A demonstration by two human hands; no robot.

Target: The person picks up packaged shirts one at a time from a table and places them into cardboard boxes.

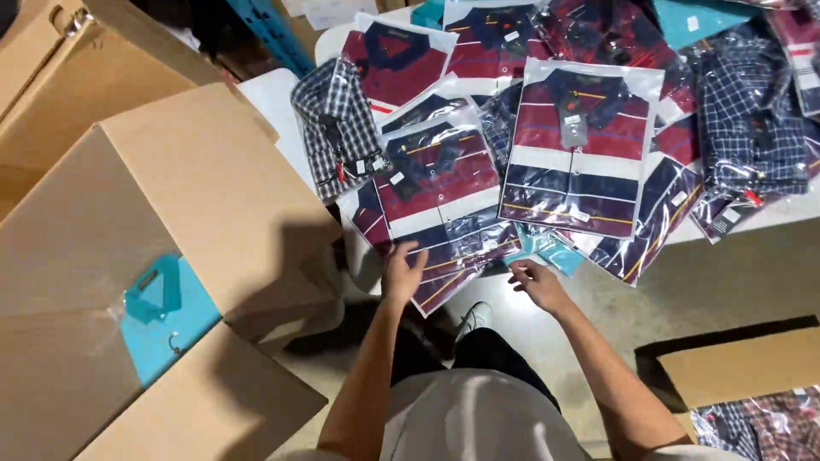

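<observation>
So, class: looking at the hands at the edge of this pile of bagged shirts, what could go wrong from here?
1. The bagged striped shirt under the left hand overhangs the table edge; the slick bags might slide to the floor.
2. The right hand tugging the teal packet from beneath could shift the striped shirt on top.

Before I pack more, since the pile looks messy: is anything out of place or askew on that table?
Yes. The bagged shirts lie fanned and overlapping at mixed angles. By the left hand, a striped shirt hangs over the table edge. A teal shirt sits half buried near the right hand.
</observation>
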